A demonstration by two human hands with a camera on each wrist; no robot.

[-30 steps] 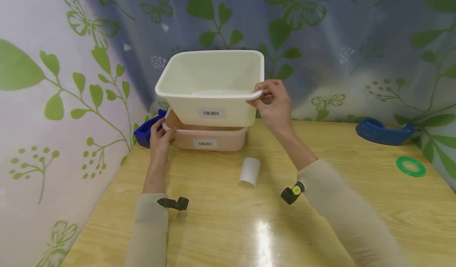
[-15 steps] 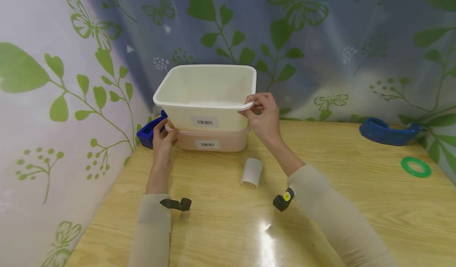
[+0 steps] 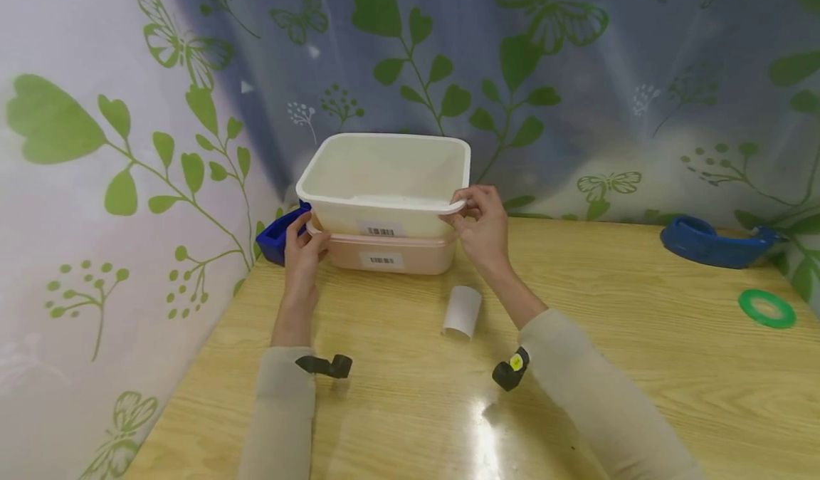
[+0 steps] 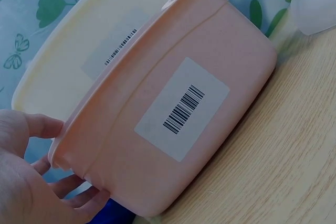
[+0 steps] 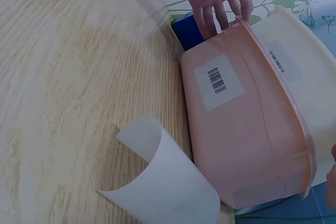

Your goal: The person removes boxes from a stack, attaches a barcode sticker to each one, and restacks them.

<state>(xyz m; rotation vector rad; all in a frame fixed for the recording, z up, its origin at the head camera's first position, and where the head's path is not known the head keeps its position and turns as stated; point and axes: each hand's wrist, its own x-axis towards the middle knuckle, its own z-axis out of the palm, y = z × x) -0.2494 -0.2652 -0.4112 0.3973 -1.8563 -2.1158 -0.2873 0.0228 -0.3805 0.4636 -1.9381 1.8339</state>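
A cream plastic bin (image 3: 384, 174) sits partly nested inside a pink plastic bin (image 3: 391, 253), which stands on the table. Each bin has a barcode label on its front. My right hand (image 3: 483, 227) pinches the cream bin's rim at its front right corner. At the pink bin's front left corner, my left hand (image 3: 302, 252) grips the rim, thumb on top and fingers below, as the left wrist view shows. Only the edge of the right hand (image 5: 332, 182) appears in the right wrist view. The cream bin's lower part is hidden inside the pink one.
A curled white sheet (image 3: 463, 310) lies on the wooden table (image 3: 410, 394) in front of the bins. Behind the left hand is a blue container (image 3: 277, 236). At the right are a blue tape dispenser (image 3: 714, 241) and a green ring (image 3: 766, 308). Patterned curtain (image 3: 576, 110) hangs behind.
The right hand has lowered the cream bin, and it has sunk deeper into the pink bin. The left hand has kept its grip on the pink rim.
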